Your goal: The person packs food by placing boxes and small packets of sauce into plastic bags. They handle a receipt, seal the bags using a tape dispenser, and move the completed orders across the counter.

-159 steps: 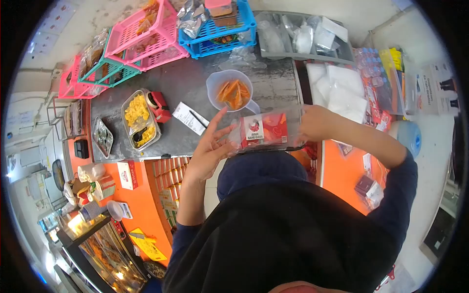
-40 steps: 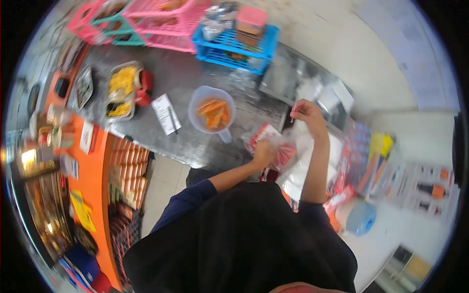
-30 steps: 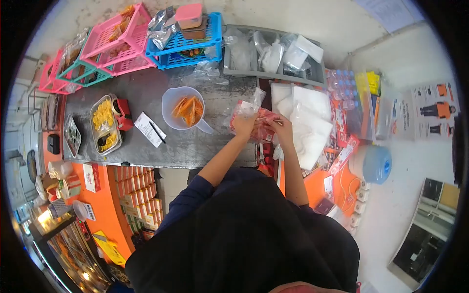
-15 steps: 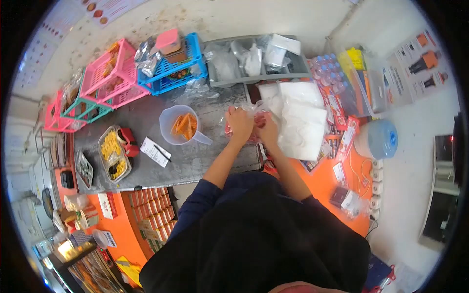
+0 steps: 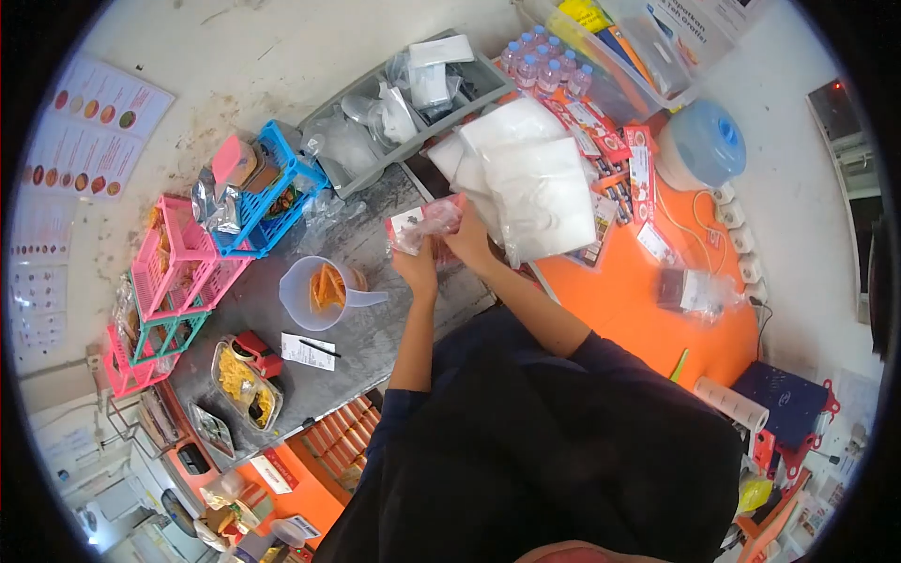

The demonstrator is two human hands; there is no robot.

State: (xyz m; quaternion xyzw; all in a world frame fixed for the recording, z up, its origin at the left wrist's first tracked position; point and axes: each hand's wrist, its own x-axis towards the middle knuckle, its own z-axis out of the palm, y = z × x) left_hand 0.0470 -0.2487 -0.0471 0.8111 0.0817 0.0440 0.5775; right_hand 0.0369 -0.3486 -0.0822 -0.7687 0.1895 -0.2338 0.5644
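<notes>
Above the grey counter I hold a red-and-white packet (image 5: pixel 427 225) with crinkled clear plastic on it. My left hand (image 5: pixel 418 266) grips its lower side, the fingers partly hidden behind the plastic. On the packet's right end, my right hand (image 5: pixel 471 240) is closed. Just right of that hand lies a stack of white plastic bags (image 5: pixel 544 202). Left of my left hand stands a translucent measuring jug (image 5: pixel 298 305) with orange strips in it, its handle pointing toward my forearm.
A pen lies on a paper slip (image 5: pixel 308 351), near a tray of yellow food (image 5: pixel 235 375). Behind are a blue basket (image 5: pixel 286 192), pink baskets (image 5: pixel 169 258) and a grey divided bin (image 5: pixel 375 159). Water bottles (image 5: pixel 549 70) and a blue-lidded container (image 5: pixel 690 155) stand to the right.
The view has rotated, so the counter now slants. Both hands have changed their grip: the packet, mostly covered by them before, is now tilted up with its printed face showing.
</notes>
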